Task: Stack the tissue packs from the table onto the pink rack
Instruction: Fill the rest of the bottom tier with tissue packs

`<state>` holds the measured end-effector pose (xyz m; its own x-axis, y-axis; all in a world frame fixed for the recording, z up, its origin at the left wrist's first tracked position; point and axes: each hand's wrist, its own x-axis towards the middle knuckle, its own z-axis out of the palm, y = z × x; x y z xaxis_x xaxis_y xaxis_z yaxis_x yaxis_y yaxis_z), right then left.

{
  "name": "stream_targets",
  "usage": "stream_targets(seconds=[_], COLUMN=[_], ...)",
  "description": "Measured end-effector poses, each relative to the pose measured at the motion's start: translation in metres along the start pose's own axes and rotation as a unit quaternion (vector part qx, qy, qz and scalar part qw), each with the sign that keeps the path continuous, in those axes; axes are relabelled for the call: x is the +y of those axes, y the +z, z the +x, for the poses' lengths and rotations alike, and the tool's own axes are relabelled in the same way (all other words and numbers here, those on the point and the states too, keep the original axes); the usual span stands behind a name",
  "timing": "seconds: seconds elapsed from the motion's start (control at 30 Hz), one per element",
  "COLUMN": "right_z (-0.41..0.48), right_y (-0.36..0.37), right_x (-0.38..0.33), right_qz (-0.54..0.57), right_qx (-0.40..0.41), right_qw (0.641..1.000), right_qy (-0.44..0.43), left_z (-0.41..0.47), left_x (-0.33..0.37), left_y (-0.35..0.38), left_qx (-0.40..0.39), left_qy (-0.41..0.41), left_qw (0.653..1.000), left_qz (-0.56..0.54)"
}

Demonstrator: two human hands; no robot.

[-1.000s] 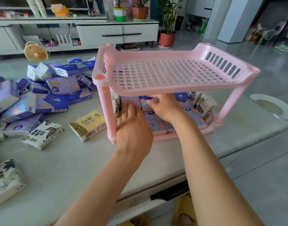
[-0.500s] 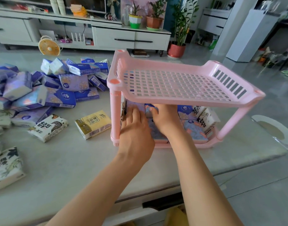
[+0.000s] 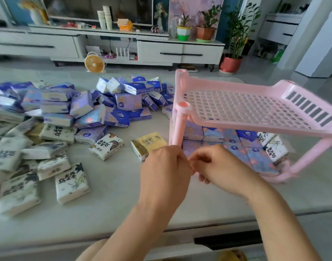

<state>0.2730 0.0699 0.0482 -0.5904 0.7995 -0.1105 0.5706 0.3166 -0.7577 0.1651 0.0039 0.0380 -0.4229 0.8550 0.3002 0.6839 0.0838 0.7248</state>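
Observation:
The two-tier pink rack (image 3: 255,127) stands at the right of the table. Its top tier is bare; the bottom tier holds several purple, blue and white tissue packs (image 3: 255,155). My left hand (image 3: 163,172) and right hand (image 3: 218,166) meet in front of the rack's near left post, fingers curled and touching each other, holding no pack. A yellow pack (image 3: 148,144) lies just left of the post. A white printed pack (image 3: 107,146) lies further left. A big heap of purple and white packs (image 3: 71,113) covers the left half.
The grey table (image 3: 114,204) has its front edge near my arms. Behind it on the floor stand a small orange fan (image 3: 94,64), a long white TV cabinet (image 3: 161,51) and potted plants (image 3: 231,63).
Both hands have drawn back out of the rack's bottom tier toward me and now meet in front of it. The view has swung left, showing more of the heap.

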Motion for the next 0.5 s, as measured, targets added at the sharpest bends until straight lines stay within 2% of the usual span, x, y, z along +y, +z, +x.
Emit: stream_targets(seconds=[0.07, 0.1, 0.17, 0.27, 0.33, 0.5], right_z=[0.000, 0.003, 0.014, 0.033, 0.045, 0.065], right_y=[0.016, 0.024, 0.041, 0.068, 0.081, 0.093], right_x=[-0.018, -0.026, -0.039, -0.052, -0.060, -0.075], right_qz=[0.019, 0.022, 0.027, -0.005, -0.025, -0.026], right_qx=[-0.103, -0.120, -0.114, -0.072, -0.040, 0.020], right_qw=[0.995, 0.992, 0.993, 0.995, 0.994, 0.993], right_qy=[-0.002, -0.012, -0.034, -0.073, -0.099, -0.117], left_z=[0.008, 0.014, 0.024, 0.035, 0.046, 0.088], left_x=[-0.008, -0.014, -0.027, -0.054, -0.073, -0.105], left_y=[-0.012, -0.017, -0.029, -0.051, -0.069, -0.098], left_qx=[0.051, 0.077, 0.118, 0.136, 0.115, -0.013], left_qy=[-0.051, -0.071, -0.095, -0.081, -0.051, -0.017], left_qw=[0.997, 0.994, 0.988, 0.987, 0.986, 0.959], left_qz=[-0.037, -0.039, -0.023, 0.031, 0.112, 0.283])
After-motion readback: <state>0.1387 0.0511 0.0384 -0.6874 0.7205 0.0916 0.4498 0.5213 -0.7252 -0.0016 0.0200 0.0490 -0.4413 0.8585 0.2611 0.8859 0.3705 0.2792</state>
